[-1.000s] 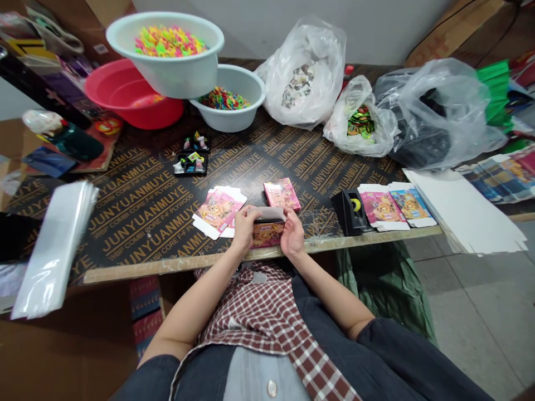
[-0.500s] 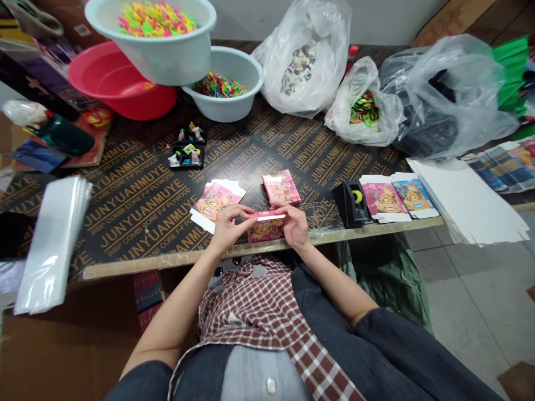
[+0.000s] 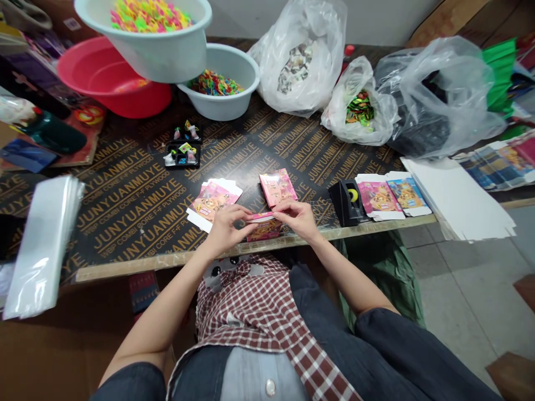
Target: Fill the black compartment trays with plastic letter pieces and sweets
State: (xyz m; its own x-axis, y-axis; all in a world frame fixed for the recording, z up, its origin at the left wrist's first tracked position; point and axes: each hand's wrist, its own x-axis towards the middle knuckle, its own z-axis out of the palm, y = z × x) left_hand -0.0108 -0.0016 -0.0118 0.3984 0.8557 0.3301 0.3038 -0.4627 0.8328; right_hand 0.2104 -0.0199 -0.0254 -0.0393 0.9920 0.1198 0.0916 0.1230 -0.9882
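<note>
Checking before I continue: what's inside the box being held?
Can't see inside the box: its pink flap, with left hand and right hand at its ends, covers the top. Only that flap and printed near side show.

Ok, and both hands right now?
Left hand: thumb and fingers closed on the left end of the box's top.
Right hand: thumb and fingers closed on the right end of the same top.

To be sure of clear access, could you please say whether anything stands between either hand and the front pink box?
Nothing visible does: the left hand and right hand both touch the front pink box; another pink box lies beyond it.
</note>
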